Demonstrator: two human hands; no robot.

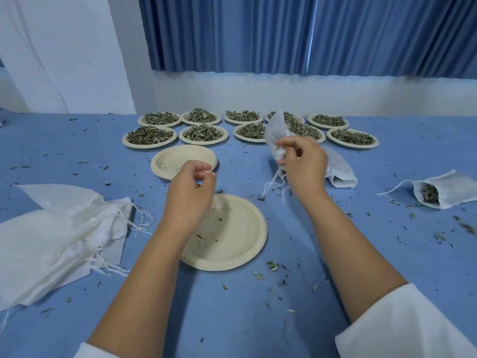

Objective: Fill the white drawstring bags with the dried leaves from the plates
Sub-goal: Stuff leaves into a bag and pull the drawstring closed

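The right hand [303, 161] pinches the neck of a filled drawstring bag [276, 135], lifted just beyond the emptied plate [227, 233]; the left hand [191, 187] pinches its cord. She should pull steadily — neck upright — so no leaves spill.

- The right hand [303, 164] grips a white drawstring bag [277, 134] by its neck, lifted above the table [361, 254].
- The left hand [191, 189], fingers curled and pinched, hovers over a nearly empty plate [232, 244].
- Plates of dried leaves [149, 135] stand in rows behind.
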